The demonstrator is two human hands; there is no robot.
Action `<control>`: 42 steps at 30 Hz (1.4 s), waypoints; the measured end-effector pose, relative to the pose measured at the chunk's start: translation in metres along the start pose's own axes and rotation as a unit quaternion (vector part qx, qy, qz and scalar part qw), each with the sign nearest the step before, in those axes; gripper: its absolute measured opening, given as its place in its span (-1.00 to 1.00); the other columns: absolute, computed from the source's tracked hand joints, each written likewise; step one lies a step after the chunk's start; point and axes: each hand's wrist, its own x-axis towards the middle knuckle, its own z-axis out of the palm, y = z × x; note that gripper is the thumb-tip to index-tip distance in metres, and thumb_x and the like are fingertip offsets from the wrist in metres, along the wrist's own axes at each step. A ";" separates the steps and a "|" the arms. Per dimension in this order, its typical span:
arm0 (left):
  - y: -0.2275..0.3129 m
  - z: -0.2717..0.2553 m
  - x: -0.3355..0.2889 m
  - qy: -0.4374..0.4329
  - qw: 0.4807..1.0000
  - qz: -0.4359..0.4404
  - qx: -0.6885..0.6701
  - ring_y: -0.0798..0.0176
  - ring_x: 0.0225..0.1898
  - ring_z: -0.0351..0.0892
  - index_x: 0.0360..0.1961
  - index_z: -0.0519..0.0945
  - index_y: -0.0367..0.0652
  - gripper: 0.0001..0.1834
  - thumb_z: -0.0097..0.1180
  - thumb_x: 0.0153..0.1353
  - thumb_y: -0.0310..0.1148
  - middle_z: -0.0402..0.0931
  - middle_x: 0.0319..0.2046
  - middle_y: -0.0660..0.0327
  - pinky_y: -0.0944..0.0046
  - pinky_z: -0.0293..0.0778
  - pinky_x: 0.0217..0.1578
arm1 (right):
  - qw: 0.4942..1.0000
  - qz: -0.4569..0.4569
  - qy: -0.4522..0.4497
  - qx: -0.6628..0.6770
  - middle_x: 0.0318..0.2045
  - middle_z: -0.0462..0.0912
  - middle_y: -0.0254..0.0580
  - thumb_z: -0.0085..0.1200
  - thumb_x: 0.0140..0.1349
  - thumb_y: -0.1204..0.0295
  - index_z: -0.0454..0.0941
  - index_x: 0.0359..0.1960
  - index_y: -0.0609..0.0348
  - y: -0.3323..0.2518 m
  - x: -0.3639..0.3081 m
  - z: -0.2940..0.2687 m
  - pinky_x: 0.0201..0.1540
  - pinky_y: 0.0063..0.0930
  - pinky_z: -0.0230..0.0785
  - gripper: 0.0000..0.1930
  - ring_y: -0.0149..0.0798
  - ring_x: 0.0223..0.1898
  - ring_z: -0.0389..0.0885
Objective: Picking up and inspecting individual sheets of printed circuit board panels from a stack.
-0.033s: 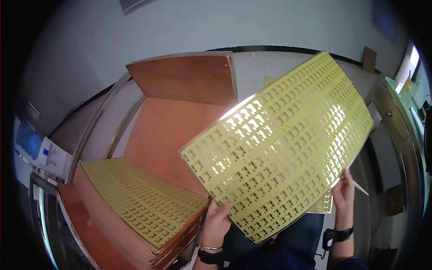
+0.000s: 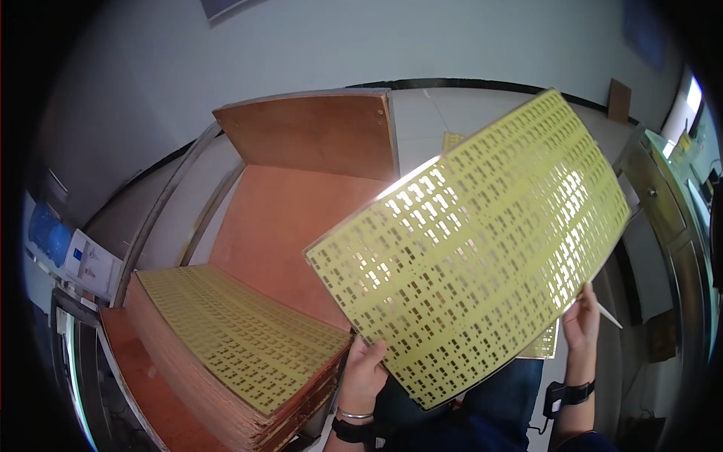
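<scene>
A large yellow-green circuit board panel, covered in rows of small shiny metallic pads, is held up slanted in front of me. My left hand grips its lower left edge, thumb on the face. My right hand pinches the lower right edge. A thin white stick, perhaps a pen, juts out beside that hand; whether the fingers hold it is hidden. To the left lies a tall stack of thin panels, with a similar patterned panel on top. Part of another panel shows beneath the held one, above my lap.
A reddish-brown rack with an upright back board supports the stack. Behind the held panel, a bit of yellow patterned panel shows. A metal cabinet stands at right. A blue water bottle is far left.
The held panel has shifted slightly to the right at its upper end. My right hand has moved a little rightward with it; the left stays in place.
</scene>
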 end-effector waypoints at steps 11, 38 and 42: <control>0.002 -0.025 0.009 0.030 0.996 0.061 0.055 0.13 0.15 0.29 0.24 0.15 -0.22 -0.54 -0.26 0.32 -0.40 0.27 0.15 0.09 0.14 0.25 0.13 | 0.977 -0.213 0.027 0.003 0.10 0.39 -0.06 -0.14 0.28 0.41 0.20 0.17 0.23 -0.107 -0.030 -0.065 0.15 -0.30 0.27 -0.57 -0.19 0.10 0.41; 0.005 -0.024 -0.003 0.124 0.974 -0.078 0.173 0.00 0.24 0.06 0.28 0.07 -0.27 -0.23 -0.28 0.25 0.14 0.02 0.29 0.04 0.10 0.02 0.20 | 0.957 -0.246 -0.030 -0.154 -0.01 0.44 0.00 -0.01 0.10 0.42 0.20 0.15 0.43 -0.126 -0.088 -0.010 0.04 -0.37 0.30 -0.44 -0.22 0.01 0.42; 0.005 -0.033 0.001 0.099 0.980 -0.097 0.140 0.00 0.23 0.06 0.28 0.06 -0.27 -0.21 -0.32 0.24 0.17 0.01 0.29 0.03 0.10 0.02 0.20 | 0.955 -0.251 -0.014 -0.156 0.01 0.41 0.01 -0.01 0.12 0.42 0.20 0.14 0.44 -0.125 -0.090 -0.010 0.04 -0.36 0.30 -0.45 -0.21 0.02 0.42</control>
